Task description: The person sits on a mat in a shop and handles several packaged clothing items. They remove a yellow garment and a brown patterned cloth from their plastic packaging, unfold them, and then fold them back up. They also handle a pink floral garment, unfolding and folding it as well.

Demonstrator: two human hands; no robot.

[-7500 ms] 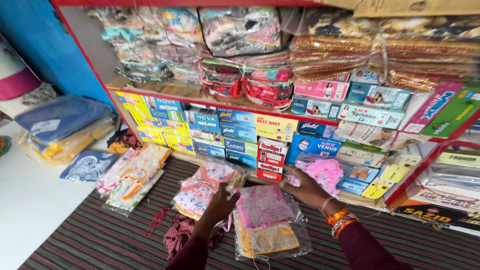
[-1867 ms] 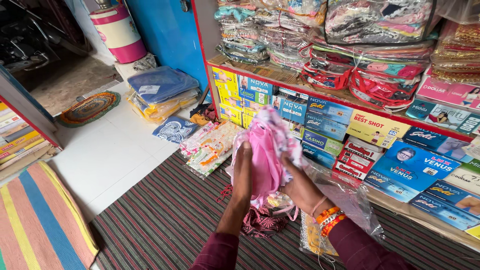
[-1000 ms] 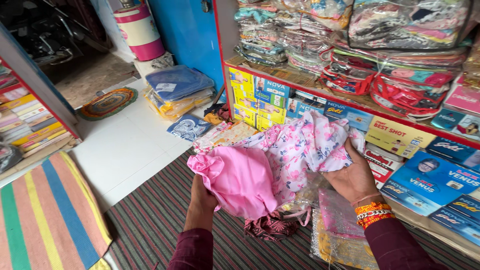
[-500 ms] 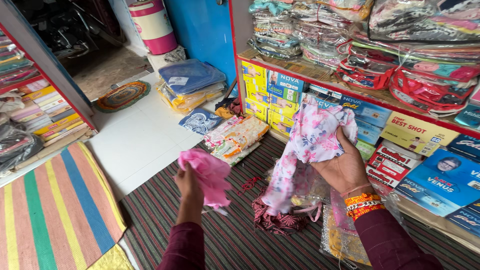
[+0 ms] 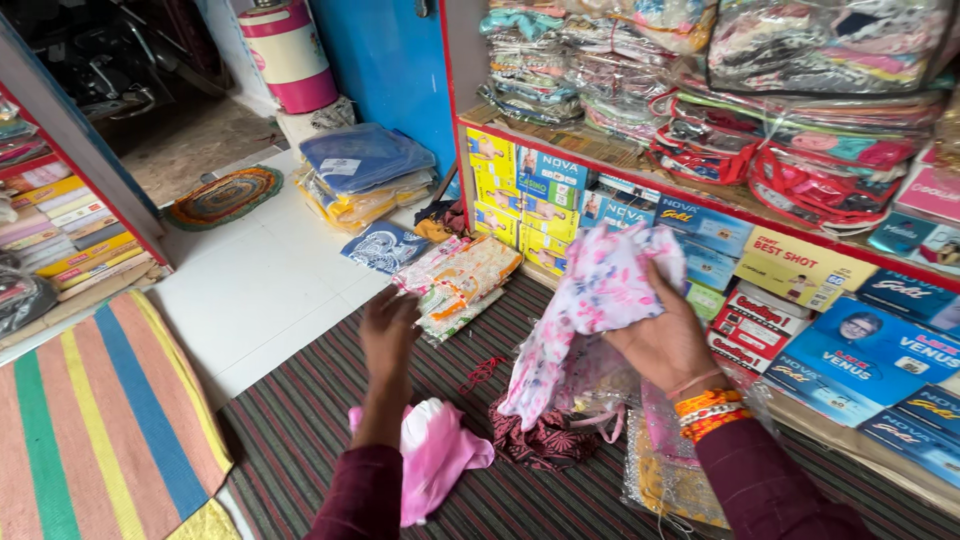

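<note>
Sorting garments on a dark striped floor mat (image 5: 300, 440).
Right hand (image 5: 665, 340) clutching white pink-flowered cloth (image 5: 590, 310); left hand (image 5: 388, 330) loosely open, empty, above crumpled pink fabric (image 5: 440, 455).

My right hand (image 5: 668, 340) grips a floral pink-and-white garment (image 5: 590, 310) over the striped mat (image 5: 300, 420); my left hand (image 5: 388, 322) hovers empty above a pink cloth (image 5: 440, 455), apparently lying loose there.

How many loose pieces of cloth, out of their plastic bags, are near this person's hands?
3: a floral white-and-pink cloth held up in the right hand; a plain pink cloth on the striped mat below the left hand; a dark maroon cloth between them. Others may be hidden.
</note>
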